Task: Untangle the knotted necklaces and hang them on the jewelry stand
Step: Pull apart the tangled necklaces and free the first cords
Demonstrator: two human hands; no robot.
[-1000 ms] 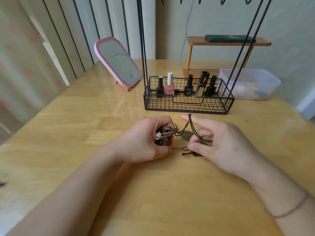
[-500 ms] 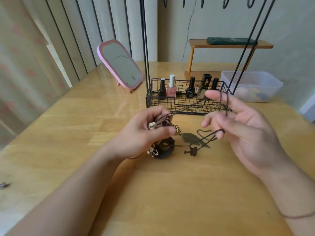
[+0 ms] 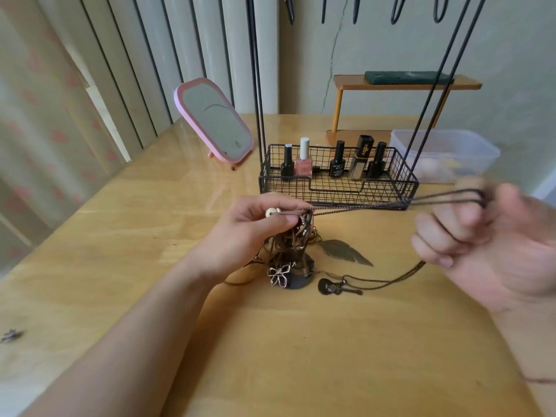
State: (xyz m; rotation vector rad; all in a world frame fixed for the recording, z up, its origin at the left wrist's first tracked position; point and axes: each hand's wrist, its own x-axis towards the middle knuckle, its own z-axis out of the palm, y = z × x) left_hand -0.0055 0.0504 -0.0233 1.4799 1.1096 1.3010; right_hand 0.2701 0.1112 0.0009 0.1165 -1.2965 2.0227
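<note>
My left hand pinches a knotted bundle of brown cord necklaces lifted just above the table, with a cream bead at my fingertips. Below it hang a metal flower charm and a dark round pendant. A leaf pendant and a small guitar pendant lie on the wood. My right hand, blurred, grips a loop of dark cord stretched taut rightwards from the bundle. The black wire jewelry stand rises behind, its hooks at the top edge.
The stand's basket holds several nail polish bottles. A pink mirror leans at the back left. A clear plastic box and a small wooden shelf stand at the back right. A tiny metal piece lies far left.
My right hand has pulled the cord loop up and far to the right, drawing it taut. My left hand has lifted the bundle off the table, and the pendants have spilled out below.
</note>
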